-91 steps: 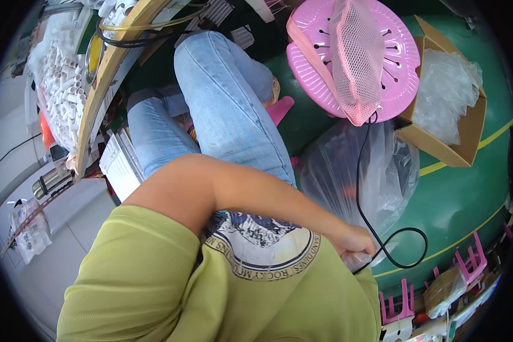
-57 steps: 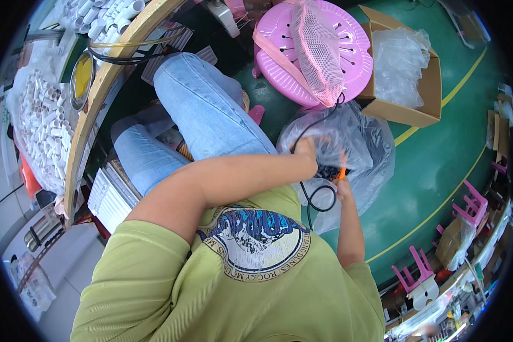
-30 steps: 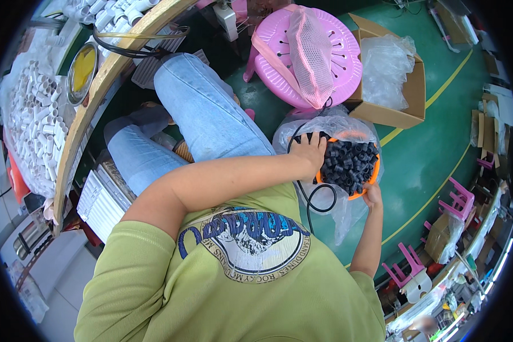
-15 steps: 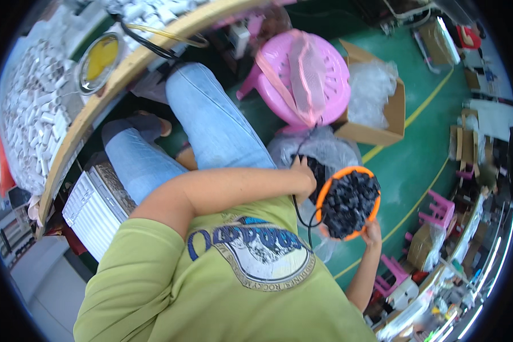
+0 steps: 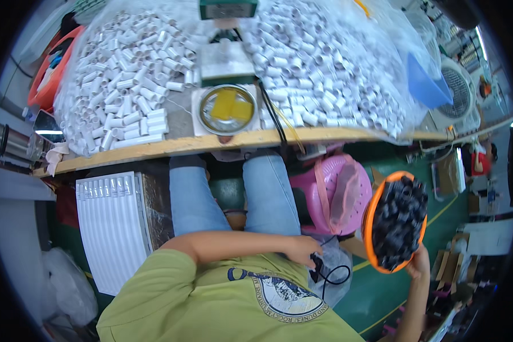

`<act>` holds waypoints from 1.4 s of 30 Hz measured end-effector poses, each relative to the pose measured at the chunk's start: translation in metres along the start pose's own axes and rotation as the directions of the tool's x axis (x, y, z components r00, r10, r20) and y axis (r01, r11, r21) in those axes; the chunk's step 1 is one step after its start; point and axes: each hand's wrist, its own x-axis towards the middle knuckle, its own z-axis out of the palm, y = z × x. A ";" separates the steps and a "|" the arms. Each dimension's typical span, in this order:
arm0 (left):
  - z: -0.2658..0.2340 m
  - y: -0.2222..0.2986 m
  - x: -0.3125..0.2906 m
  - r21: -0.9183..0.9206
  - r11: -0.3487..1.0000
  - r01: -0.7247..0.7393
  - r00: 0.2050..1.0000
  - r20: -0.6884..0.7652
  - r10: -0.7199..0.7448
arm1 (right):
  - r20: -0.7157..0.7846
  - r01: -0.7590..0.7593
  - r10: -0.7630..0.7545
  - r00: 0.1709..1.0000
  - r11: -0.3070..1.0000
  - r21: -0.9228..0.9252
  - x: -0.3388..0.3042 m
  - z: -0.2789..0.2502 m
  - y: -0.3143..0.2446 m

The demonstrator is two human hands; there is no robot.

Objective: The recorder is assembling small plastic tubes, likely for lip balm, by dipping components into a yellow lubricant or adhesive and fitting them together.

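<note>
On the right, my right hand (image 5: 419, 263) grips the lower edge of an orange plastic bowl (image 5: 370, 225). It is heaped with small black parts (image 5: 400, 221) and tilted so its contents face me. Across my lap reaches my left hand (image 5: 303, 249), its fingers curled together above a clear plastic bag (image 5: 337, 272). Beside those fingertips are a dark patch and a looped black cord (image 5: 339, 280); what the fingers hold, if anything, I cannot make out.
Ahead stands a wood-edged table (image 5: 347, 134) covered with many white tubes (image 5: 137, 85). A metal dish (image 5: 229, 126) with yellow pieces sits at its front. Right of my knees is a pink plastic stool (image 5: 306, 191). White ribbed panels (image 5: 111, 228) stand left.
My view has swung up and left to the table. The orange bowl has been lifted away from the plastic bag with my right hand. My left hand stays near the bag.
</note>
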 end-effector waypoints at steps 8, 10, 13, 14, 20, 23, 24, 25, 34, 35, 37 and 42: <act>0.000 -0.070 -0.172 -0.768 0.635 -0.085 0.811 -0.424 -0.404 | 0.386 0.126 -0.096 0.918 0.991 -0.052 0.193 0.194 -0.122; 0.016 -0.086 -0.198 -0.805 0.570 -0.165 0.739 -0.483 -0.469 | 0.393 0.160 -0.132 0.910 0.986 -0.040 0.231 0.261 -0.147; 0.018 -0.084 -0.209 -0.836 0.472 -0.279 0.652 -0.526 -0.546 | 0.464 0.260 -0.180 0.868 0.959 -0.114 0.290 0.334 -0.184; 0.016 -0.083 -0.207 -0.839 0.443 -0.314 0.652 -0.530 -0.542 | 0.439 0.287 -0.203 0.875 0.948 -0.135 0.304 0.358 -0.195; 0.017 -0.088 -0.209 -0.818 0.500 -0.283 0.572 -0.563 -0.596 | 0.393 0.302 -0.185 0.901 0.917 -0.260 0.367 0.436 -0.218; 0.009 -0.083 -0.222 -0.834 0.372 -0.408 0.540 -0.549 -0.638 | 0.394 0.227 -0.099 0.914 0.929 -0.293 0.373 0.441 -0.206; 0.010 -0.084 -0.224 -0.829 0.378 -0.412 0.517 -0.555 -0.652 | 0.367 0.220 -0.115 0.923 0.940 -0.261 0.376 0.436 -0.201; 0.011 -0.084 -0.227 -0.823 0.386 -0.417 0.489 -0.561 -0.668 | 0.426 0.239 -0.105 0.898 0.931 -0.275 0.372 0.434 -0.195; 0.011 -0.074 -0.235 -0.808 0.380 -0.449 0.373 -0.557 -0.742 | 0.508 0.274 -0.037 0.861 0.875 -0.399 0.401 0.394 -0.195; 0.009 -0.074 -0.234 -0.813 0.386 -0.436 0.379 -0.555 -0.741 | 0.526 0.260 -0.004 0.850 0.872 -0.415 0.408 0.390 -0.198; 0.015 -0.071 -0.229 -0.806 0.407 -0.430 0.313 -0.556 -0.770 | 0.535 0.255 0.004 0.845 0.875 -0.410 0.392 0.418 -0.182; -0.028 -0.042 -0.198 -0.873 0.386 -0.299 0.412 -0.483 -0.773 | 0.543 0.367 -0.073 0.836 0.810 -0.456 0.399 0.436 -0.184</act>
